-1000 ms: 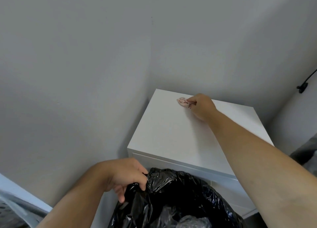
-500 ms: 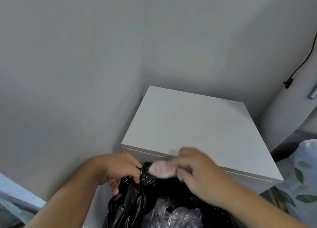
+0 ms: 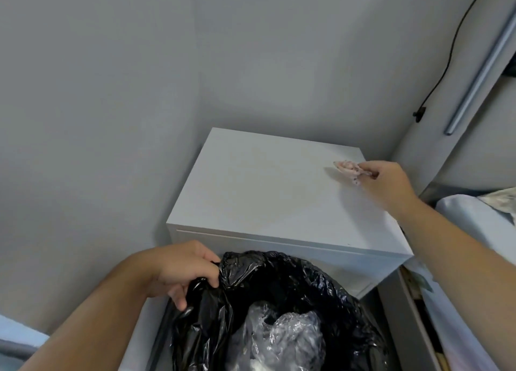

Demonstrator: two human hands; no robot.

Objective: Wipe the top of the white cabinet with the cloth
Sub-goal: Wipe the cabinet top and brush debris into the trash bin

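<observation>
The white cabinet point(image 3: 259, 192) stands in the corner of grey walls, its flat top bare. My right hand point(image 3: 386, 183) is closed on a small crumpled pink cloth point(image 3: 347, 168) and presses it on the cabinet top near the far right corner. My left hand point(image 3: 185, 273) grips the rim of a black bin bag point(image 3: 279, 292) held open just below the cabinet's front edge.
Clear crumpled plastic point(image 3: 284, 334) lies inside the bag. A black cable point(image 3: 444, 66) runs down the right wall to a clip. A grey metal bar point(image 3: 480, 72) and bedding point(image 3: 474, 231) crowd the right side.
My right hand swept the cloth from the far left of the top down to the bag's mouth, then back up to the far right corner. The left hand kept hold of the bag.
</observation>
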